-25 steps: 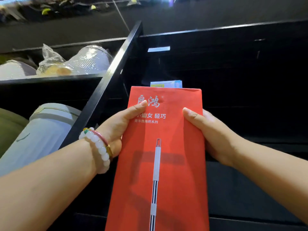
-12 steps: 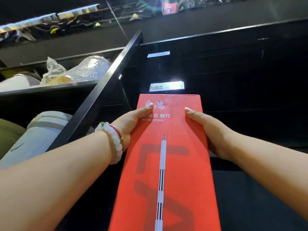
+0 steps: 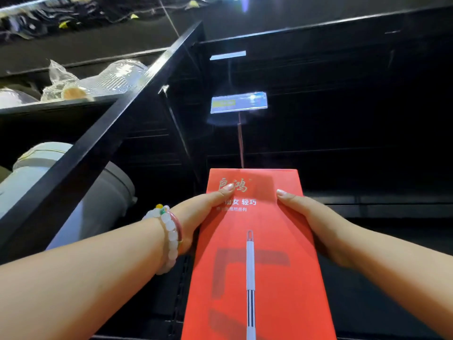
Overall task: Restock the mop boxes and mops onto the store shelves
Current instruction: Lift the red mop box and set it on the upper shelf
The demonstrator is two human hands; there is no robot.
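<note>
Mop box (image 3: 259, 266) — red, held lengthwise toward the dark shelf (image 3: 367, 200), gripped at both long edges: left hand (image 3: 196, 217) and right hand (image 3: 311, 217), thumbs laid on top.

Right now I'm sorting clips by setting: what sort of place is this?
Most likely a retail store aisle. Black metal shelves carry a clipped price label, plastic-wrapped goods sit on the neighbouring shelf, and both hands hold a red mop box.
</note>
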